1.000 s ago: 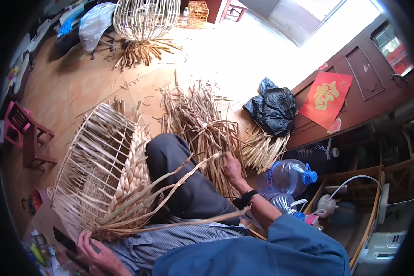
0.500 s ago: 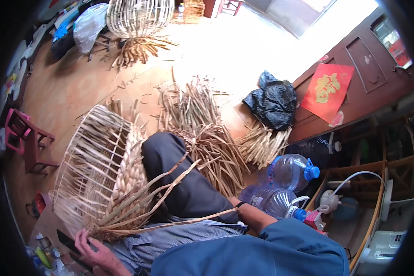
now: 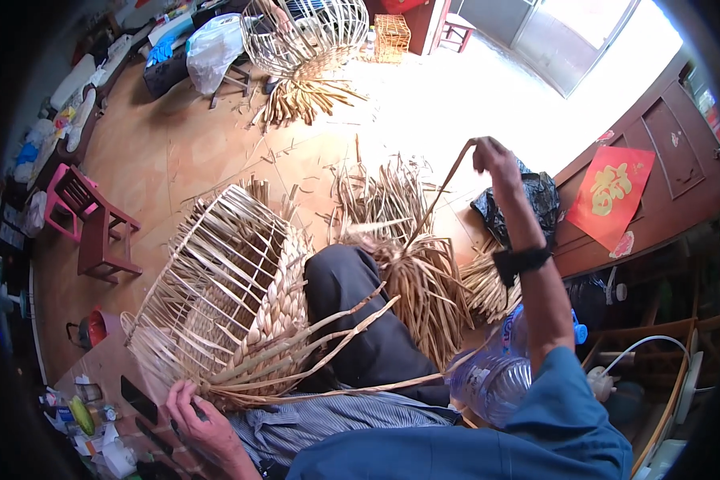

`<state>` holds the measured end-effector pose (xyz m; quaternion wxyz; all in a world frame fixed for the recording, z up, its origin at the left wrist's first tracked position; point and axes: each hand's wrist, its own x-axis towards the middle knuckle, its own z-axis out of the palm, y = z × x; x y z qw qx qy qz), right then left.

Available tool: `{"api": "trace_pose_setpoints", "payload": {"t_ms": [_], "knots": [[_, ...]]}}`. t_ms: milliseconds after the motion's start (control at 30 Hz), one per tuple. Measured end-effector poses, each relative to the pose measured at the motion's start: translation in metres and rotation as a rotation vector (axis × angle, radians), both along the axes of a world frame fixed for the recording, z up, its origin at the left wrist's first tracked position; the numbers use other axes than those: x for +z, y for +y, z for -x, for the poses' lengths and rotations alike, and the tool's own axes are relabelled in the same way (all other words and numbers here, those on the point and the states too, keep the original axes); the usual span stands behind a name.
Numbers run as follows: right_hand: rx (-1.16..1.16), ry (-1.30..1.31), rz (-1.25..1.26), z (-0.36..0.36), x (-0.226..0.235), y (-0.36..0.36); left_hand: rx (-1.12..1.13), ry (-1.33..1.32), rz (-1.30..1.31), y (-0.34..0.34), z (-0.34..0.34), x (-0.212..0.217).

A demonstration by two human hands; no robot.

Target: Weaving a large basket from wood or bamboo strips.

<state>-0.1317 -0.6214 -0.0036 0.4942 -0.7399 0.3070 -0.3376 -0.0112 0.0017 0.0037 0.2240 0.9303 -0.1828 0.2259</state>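
A half-woven straw basket [image 3: 283, 314] lies tilted on its side against my left knee, its pale upright stakes spread to the left. My left hand [image 3: 202, 420] grips its near corner, where long loose strands [image 3: 320, 382] gather and trail to the right. My right hand [image 3: 496, 158] is raised at the far right, closed on the end of a dried plant strand [image 3: 446, 189]. That strand runs down into a large bundle of brown dried stalks [image 3: 428, 292] on the floor beyond my knee.
A co-worker's hand [image 3: 277, 16] is at another open-frame basket [image 3: 300, 42] at the back. Plastic water bottles [image 3: 492, 388] stand to my right, near a black plastic bag [image 3: 546, 200] over more stalks. A small wooden chair [image 3: 104, 240] is at left.
My right hand has risen from low beside the bottles to above the stalk bundle and now holds a strand. My left hand stays at the basket's corner. The whole view has shifted.
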Motion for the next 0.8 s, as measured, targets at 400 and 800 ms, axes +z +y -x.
{"api": "trace_pose_setpoints", "payload": {"t_ms": [400,800], "knots": [[-0.269,0.158,0.662,0.051,-0.161,0.038,0.009,0.045,-0.027,-0.002,0.001,-0.001],[0.635,0.861,-0.074,0.23,-0.377,0.264,-0.08,-0.059,0.027,0.007,-0.011,-0.004]]}}
